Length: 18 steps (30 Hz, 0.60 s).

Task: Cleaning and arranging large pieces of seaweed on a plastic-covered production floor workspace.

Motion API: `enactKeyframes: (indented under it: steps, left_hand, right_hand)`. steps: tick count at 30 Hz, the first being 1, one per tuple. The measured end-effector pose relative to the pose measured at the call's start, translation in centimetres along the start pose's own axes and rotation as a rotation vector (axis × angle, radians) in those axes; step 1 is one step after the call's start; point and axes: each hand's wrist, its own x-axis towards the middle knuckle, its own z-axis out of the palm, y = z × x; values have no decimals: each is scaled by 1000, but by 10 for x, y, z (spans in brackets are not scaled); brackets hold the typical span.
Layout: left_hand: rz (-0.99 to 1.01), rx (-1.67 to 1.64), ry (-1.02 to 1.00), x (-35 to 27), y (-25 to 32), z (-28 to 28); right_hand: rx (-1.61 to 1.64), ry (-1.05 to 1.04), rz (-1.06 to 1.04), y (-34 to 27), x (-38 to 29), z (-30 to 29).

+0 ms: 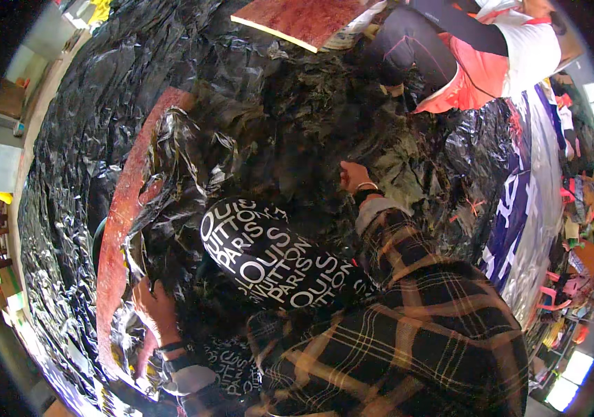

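My left hand [155,308] is at the lower left, by the inner edge of a long, narrow reddish-brown board [126,200]. Crumpled black plastic sheeting [174,140] bunches along that edge. Whether these fingers grip the plastic or only touch it, I cannot tell. My right hand [357,177] is held out over the dark sheeting right of centre, its fingers curled. A bracelet and a dark band circle that wrist. Anything thin inside the curled fingers is hidden. Between my hands is my knee, in black fabric with white lettering [276,255].
A wide reddish-brown board [297,21] with a pale edge lies at the top. Beside it a person [464,68] in dark sleeves and a coral-and-white garment crouches. A dark blue banner [508,208] with white marks runs along the right, with pink plastic stools [555,292] beyond.
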Motion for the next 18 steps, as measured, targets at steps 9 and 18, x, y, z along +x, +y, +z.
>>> enactKeyframes:
  steps: [9, 18]
  left_hand:
    - [23, 10, -26, -1, -17, -2]
    - [39, -87, -30, 7, 4, -2]
  right_hand:
    - [-880, -146, -759, -7, -20, 37]
    - [-335, -508, -1006, -137, -148, 38]
